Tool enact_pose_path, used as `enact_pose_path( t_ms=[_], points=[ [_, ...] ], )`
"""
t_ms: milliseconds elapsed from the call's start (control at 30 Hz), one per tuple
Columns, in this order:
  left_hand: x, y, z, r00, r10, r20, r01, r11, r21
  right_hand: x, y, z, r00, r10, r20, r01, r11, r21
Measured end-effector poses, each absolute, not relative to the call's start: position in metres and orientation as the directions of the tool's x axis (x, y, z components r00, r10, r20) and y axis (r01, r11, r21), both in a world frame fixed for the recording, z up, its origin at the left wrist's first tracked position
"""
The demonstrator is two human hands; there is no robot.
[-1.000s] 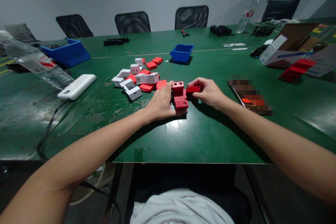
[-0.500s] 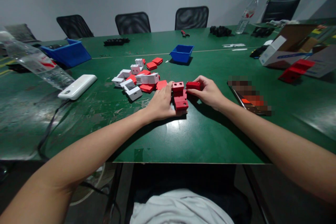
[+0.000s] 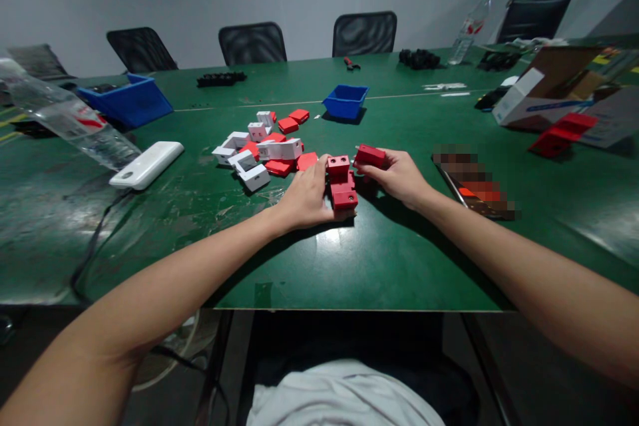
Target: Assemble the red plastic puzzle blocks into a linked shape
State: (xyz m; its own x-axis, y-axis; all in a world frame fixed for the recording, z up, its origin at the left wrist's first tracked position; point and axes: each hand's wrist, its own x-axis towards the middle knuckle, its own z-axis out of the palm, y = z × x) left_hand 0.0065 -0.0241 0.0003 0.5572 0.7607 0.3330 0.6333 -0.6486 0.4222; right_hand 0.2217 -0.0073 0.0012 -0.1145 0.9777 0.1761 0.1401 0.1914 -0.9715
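My left hand is closed around a stepped red plastic housing, with round holes in its top end and a recess in its middle. Just to its right, my right hand pinches a small red block, from whose left end a thin pale pin sticks out. A narrow gap lies between the two red parts, both close above or on the green table. Left of my left hand is a pile of white plastic housings mixed with red plastic pieces.
A blue bin stands beyond my hands. At left are a white power bank, a tilted water bottle and a larger blue bin. To the right lie a phone, a red piece and an open cardboard box.
The small red block in my right hand has tilted and lifted slightly, so its left end and pin now show. My left hand and the red housing stay in place.
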Motion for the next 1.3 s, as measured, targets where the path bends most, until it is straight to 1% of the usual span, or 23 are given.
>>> enact_pose_path(
  t_ms=[200, 333, 500, 700, 800, 933, 1100, 1300],
  points=[
    [0.0062, -0.0246, 0.0014, 0.562, 0.756, 0.336, 0.628, -0.654, 0.422, 0.2246, -0.0024, -0.0022, -0.176, 0.973, 0.151, 0.106, 0.171, -0.980],
    [0.0057, -0.0234, -0.0003, 0.558, 0.757, 0.339, 0.633, -0.653, 0.417, 0.2251, -0.0043, 0.0001, -0.198, 0.970, 0.142, 0.132, 0.170, -0.977],
    [0.0056, -0.0229, -0.0012, 0.561, 0.755, 0.338, 0.628, -0.655, 0.420, 0.2248, -0.0087, 0.0052, -0.178, 0.981, 0.079, 0.138, 0.105, -0.985],
    [0.0056, -0.0234, -0.0011, 0.556, 0.759, 0.338, 0.632, -0.650, 0.421, 0.2256, -0.0061, 0.0034, -0.193, 0.981, 0.023, 0.091, 0.041, -0.995],
    [0.0054, -0.0234, -0.0009, 0.556, 0.760, 0.336, 0.629, -0.649, 0.427, 0.2263, -0.0040, 0.0006, -0.192, 0.980, 0.048, 0.101, 0.068, -0.993],
    [0.0052, -0.0234, -0.0009, 0.557, 0.759, 0.337, 0.629, -0.651, 0.426, 0.2277, -0.0035, -0.0010, -0.183, 0.978, 0.096, 0.184, 0.130, -0.974],
    [0.0053, -0.0240, 0.0004, 0.561, 0.757, 0.334, 0.622, -0.653, 0.433, 0.2252, -0.0072, 0.0041, -0.160, 0.973, 0.168, 0.202, 0.199, -0.959],
    [0.0054, -0.0246, 0.0009, 0.555, 0.764, 0.329, 0.628, -0.644, 0.436, 0.2223, -0.0097, 0.0058, -0.167, 0.974, 0.156, 0.190, 0.187, -0.964]
  ],
)
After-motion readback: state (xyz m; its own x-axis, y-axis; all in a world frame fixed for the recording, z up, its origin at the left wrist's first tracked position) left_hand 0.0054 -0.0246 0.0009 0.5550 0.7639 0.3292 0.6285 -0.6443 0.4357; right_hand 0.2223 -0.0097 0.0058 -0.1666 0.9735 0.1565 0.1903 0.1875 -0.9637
